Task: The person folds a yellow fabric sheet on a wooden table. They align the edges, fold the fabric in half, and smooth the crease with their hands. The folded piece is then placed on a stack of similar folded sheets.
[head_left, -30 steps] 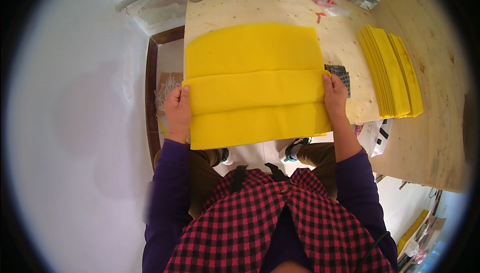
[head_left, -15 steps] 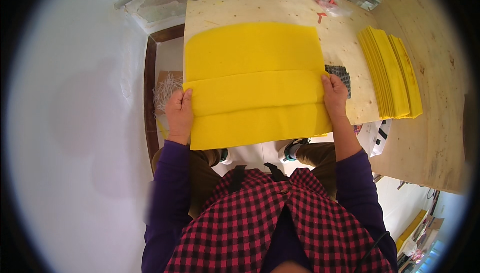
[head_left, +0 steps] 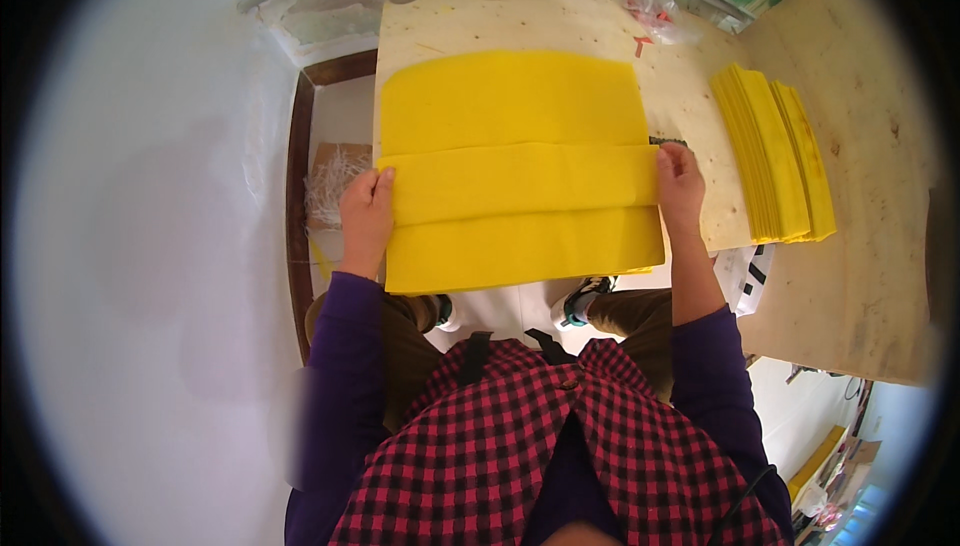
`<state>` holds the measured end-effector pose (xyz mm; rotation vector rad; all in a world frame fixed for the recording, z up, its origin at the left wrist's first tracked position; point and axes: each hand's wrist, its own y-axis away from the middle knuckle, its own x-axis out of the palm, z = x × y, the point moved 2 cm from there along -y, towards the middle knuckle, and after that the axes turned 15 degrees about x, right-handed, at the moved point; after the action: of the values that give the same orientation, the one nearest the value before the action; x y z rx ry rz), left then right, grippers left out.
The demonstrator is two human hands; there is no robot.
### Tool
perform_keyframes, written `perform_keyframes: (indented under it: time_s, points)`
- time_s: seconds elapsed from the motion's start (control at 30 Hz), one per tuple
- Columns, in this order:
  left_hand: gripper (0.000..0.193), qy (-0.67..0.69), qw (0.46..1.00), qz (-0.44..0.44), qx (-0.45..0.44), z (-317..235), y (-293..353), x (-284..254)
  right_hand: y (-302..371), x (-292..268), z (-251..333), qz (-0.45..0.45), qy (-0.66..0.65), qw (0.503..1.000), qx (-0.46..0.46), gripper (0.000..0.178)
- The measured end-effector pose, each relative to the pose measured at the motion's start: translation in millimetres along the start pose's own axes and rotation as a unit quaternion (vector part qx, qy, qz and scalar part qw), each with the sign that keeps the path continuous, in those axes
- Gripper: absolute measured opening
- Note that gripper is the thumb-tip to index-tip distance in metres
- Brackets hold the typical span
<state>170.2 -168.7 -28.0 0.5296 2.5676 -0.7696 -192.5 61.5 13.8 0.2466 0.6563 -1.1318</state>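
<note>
A wide yellow felt-like cloth (head_left: 515,96) lies across the front of the table, and its near part hangs over the edge towards me. A raised fold (head_left: 525,184) runs across its middle from side to side. At the left end of that fold, my left hand (head_left: 367,208) pinches the cloth between thumb and fingers. My right hand (head_left: 681,188) is closed on the fold's right end in the same way. The layers under the fold are hidden.
To the right stands a stack of folded yellow cloths (head_left: 762,156) on the plywood table (head_left: 500,11). A clear plastic bag (head_left: 660,18) lies at the back. Shredded white paper (head_left: 335,186) is below the table's left side. A white bag (head_left: 753,281) hangs near the right.
My right hand has shifted slightly right, with the fold's end drawn outward past the cloth beneath. The left hand has moved slightly right. The view has shifted a little.
</note>
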Motion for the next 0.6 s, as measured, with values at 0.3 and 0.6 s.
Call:
perform_keyframes:
  time_s: [0.3, 0.6]
  points:
    - [0.036, 0.023, 0.999, -0.014, -0.020, 1, 0, 4, 95, 56, 116, 0.207, 0.149, 0.921, -0.293, 0.062]
    - [0.036, 0.008, 1.000, -0.007, 0.004, 2, 1, 2, 129, 122, 125, 0.277, 0.340, 0.866, -0.239, 0.075]
